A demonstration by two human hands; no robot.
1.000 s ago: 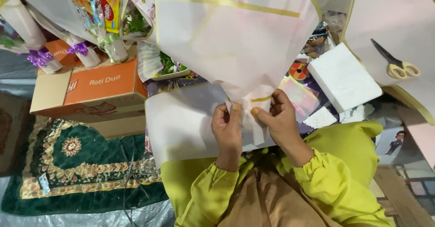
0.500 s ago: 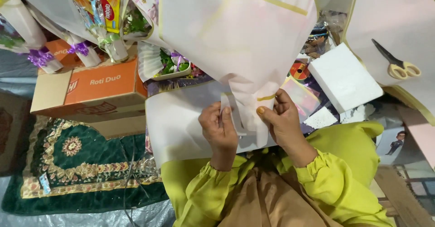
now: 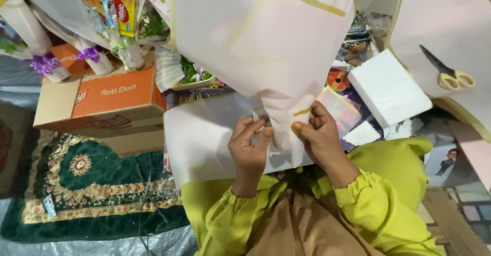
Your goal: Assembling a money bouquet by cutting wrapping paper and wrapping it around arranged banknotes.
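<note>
surface: floor (image 3: 102, 246), covered by a grey plastic sheet with a green patterned rug (image 3: 76, 184) on it at the left; clutter all round, person seated, lap in a yellow-green garment at the near edge.
left hand (image 3: 249, 148): just above the lap, thumb and fingers pinched on the left edge of the narrow neck of the paper cone (image 3: 266, 51); grasping, not released.
right hand (image 3: 319, 138): level with the left, thumb pressed on the right edge of the same neck, fingers curled behind; also grasping.
key relation: cone neck sits between the two hands, touching both; neither is clearly nearer. Long axis runs from the hands straight away from the body, narrow end toward the lap, wide mouth at the far side.
cone: pale pink wrapping paper with yellow bands, held up off the floor, blocks most of what is behind it.
under the hands: a flat white sheet (image 3: 204, 138) lying across the lap and floor, below the cone neck.
right, mid: white foam block (image 3: 388, 87) just beyond the right hand, apart from it.
left, mid: orange cardboard box (image 3: 115, 100) by the far edge of the rug.
far right: yellow-handled scissors (image 3: 447, 72) on another pale sheet, well apart from both hands.
far left: wrapped snack bouquets (image 3: 110, 10) with purple ribbons, leaning over the box.
</note>
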